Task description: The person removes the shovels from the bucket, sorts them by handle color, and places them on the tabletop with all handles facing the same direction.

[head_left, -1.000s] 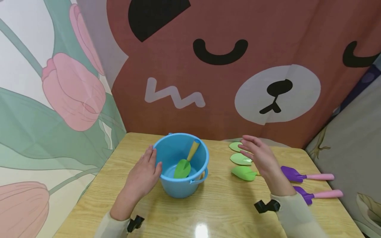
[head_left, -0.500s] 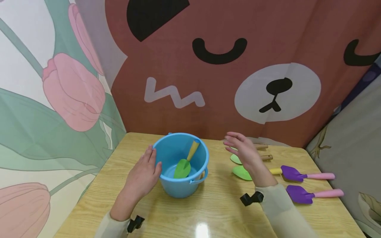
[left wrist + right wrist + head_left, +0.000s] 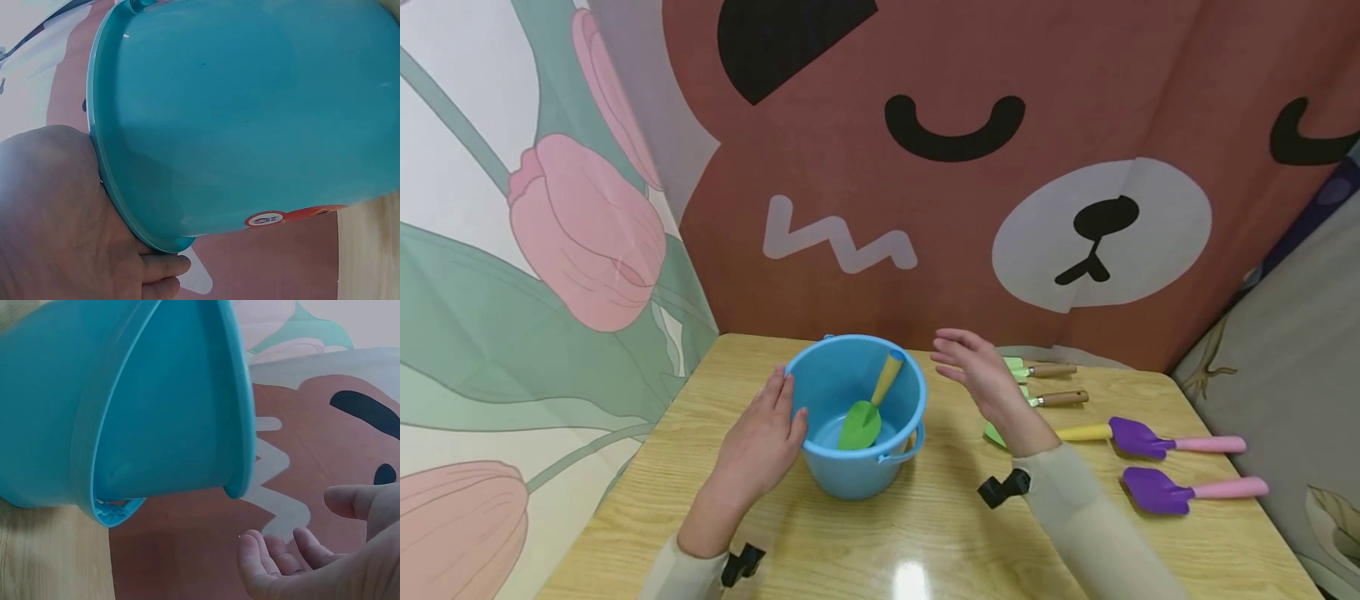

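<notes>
A blue bucket (image 3: 850, 475) stands upright on the table. Inside it leans a toy shovel with a green blade (image 3: 859, 427) and yellow handle. My left hand (image 3: 760, 446) rests its straight fingers along the bucket's left rim; the left wrist view shows the palm against that rim (image 3: 103, 150). To the bucket's right, apart from it, my right hand (image 3: 985, 379) hovers with loosely bent fingers and nothing in them, as the right wrist view confirms. Behind the right hand and forearm lies another shovel with a yellow handle (image 3: 1082, 433), its green blade mostly hidden.
Two tools with brown handles (image 3: 1052, 371) lie at the back right, their green heads partly hidden. Two purple shovels (image 3: 1156, 492) with pink handles lie near the table's right edge. A curtain with a bear print (image 3: 820, 308) hangs behind the table (image 3: 850, 550).
My right hand has moved left, from over the green tools toward the bucket, uncovering the brown handles and purple shovels. The left hand and the bucket have stayed put.
</notes>
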Demonstrator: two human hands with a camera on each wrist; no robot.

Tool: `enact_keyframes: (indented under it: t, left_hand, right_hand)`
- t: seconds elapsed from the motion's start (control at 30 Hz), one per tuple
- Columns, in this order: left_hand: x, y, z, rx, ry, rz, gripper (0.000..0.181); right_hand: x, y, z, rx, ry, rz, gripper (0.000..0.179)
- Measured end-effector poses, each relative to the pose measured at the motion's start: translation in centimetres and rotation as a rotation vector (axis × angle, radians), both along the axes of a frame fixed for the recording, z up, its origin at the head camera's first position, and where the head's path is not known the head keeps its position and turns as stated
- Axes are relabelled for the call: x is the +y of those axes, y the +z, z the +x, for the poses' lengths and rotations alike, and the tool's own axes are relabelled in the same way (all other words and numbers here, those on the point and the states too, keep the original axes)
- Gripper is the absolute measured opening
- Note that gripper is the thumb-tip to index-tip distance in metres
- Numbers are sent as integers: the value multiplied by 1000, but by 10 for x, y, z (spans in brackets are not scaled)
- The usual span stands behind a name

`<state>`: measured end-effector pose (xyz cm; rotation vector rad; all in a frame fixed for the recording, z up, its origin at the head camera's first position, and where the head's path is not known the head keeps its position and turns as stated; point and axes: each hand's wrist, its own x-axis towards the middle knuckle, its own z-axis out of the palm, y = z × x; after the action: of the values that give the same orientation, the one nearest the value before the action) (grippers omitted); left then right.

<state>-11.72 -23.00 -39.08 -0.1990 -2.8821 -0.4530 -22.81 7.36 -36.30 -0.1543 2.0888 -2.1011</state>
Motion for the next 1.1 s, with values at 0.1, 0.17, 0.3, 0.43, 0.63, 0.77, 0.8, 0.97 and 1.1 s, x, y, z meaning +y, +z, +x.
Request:
enact_keyframes:
  t: [0.1,0.17,0.3,0.43,0.63,0.77,0.8,0.97,1.1]
  left_hand:
    - [0,0,0,1,-1,1,65]
    - [0,0,0,1,-1,2,66]
    - [0,-1,-1,-2,-1,5,66]
    - [-1,-2,-1,-1,1,8,66]
    - [-1,-2,0,1,2,12,67]
    - [0,-3,0,2,1,18,67]
    - [0,-3,0,0,2,17,67]
    - [0,-4,0,4,3,16,67]
    - [0,-5,0,7,1,16,67]
  right_hand:
    - [-7,0,-2,12,5,34,51]
    - [-11,0,-4,19,12,51,51]
    - [-18,-1,-6,20,27,80,49]
    - [-24,-2,-9,33,47,120,49]
    - [-33,-3,-10,43,50,201,47]
    - [-36,-3,-11,42,48,267,45]
    - [-36,-4,-11,43,50,280,44]
    - [-39,-5,-13,58,73,328,42]
    - [-41,-7,-14,53,83,360,41]
